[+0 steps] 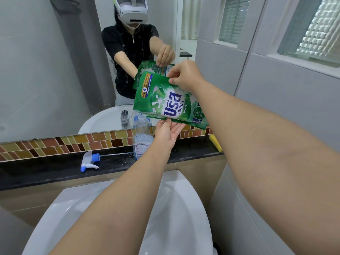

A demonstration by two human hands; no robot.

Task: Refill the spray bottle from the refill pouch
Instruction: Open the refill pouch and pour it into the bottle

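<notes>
A green refill pouch (pixel 165 100) is tipped sideways above the clear spray bottle (pixel 142 137), its lower left corner right over the bottle's open neck. My right hand (pixel 184 76) pinches the pouch's upper edge. My left hand (pixel 168 133) supports the pouch from below with the fingers spread under it. The bottle stands upright on the black ledge (pixel 55 168) and holds some clear liquid. Its white and blue trigger head (pixel 90 161) lies off the bottle on the ledge to the left, with its dip tube pointing toward the bottle.
A white basin (pixel 176 208) lies below my arms. A mirror (pixel 55 70) behind the ledge reflects a person, the pouch and the tap. A yellow sponge (pixel 215 142) sits at the ledge's right end. A tiled wall rises on the right.
</notes>
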